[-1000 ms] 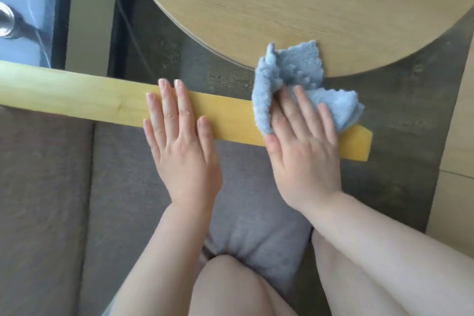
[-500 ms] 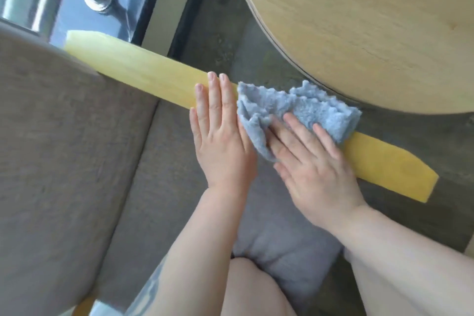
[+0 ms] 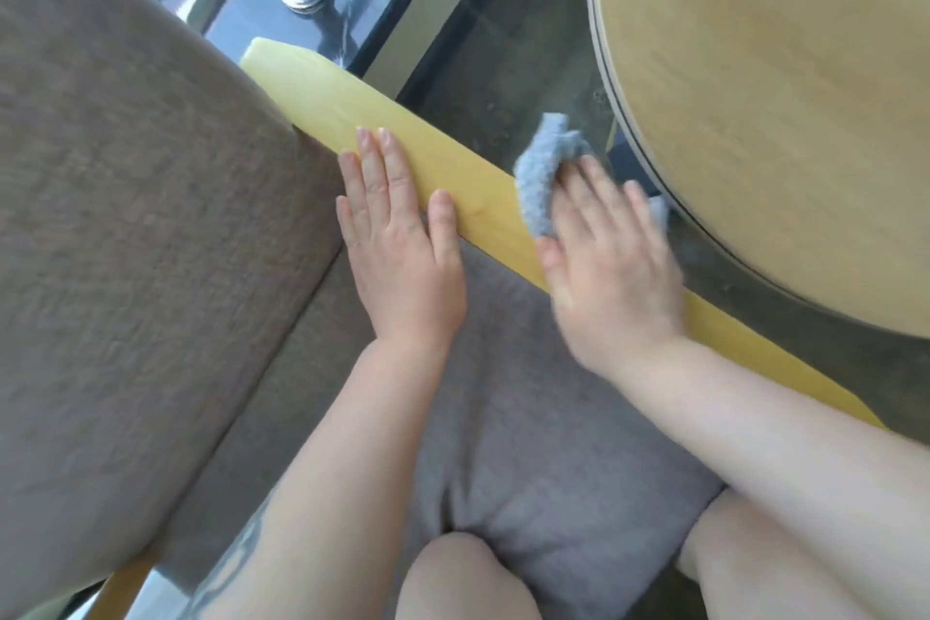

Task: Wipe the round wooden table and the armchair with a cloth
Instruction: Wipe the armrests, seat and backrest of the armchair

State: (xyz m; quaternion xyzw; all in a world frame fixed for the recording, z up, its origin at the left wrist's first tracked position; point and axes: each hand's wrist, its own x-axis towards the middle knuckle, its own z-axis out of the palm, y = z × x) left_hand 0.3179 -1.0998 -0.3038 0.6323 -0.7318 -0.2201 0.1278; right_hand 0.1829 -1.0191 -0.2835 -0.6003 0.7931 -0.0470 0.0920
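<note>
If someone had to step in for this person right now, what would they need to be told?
Left hand: flat, fingers straight, resting on the yellow wooden armrest of the armchair.
Right hand: pressing the blue cloth onto the same armrest, further toward its front end; blurred, so it looks mid-stroke.
Round wooden table: just beyond the armrest, nothing on the part in view.
Done: cannot tell from this view what has been wiped.
Left: probably finish the armrest, then the grey cushions.

Bunched blue cloth [image 3: 546, 176] on armrest [image 3: 453, 176]
</note>
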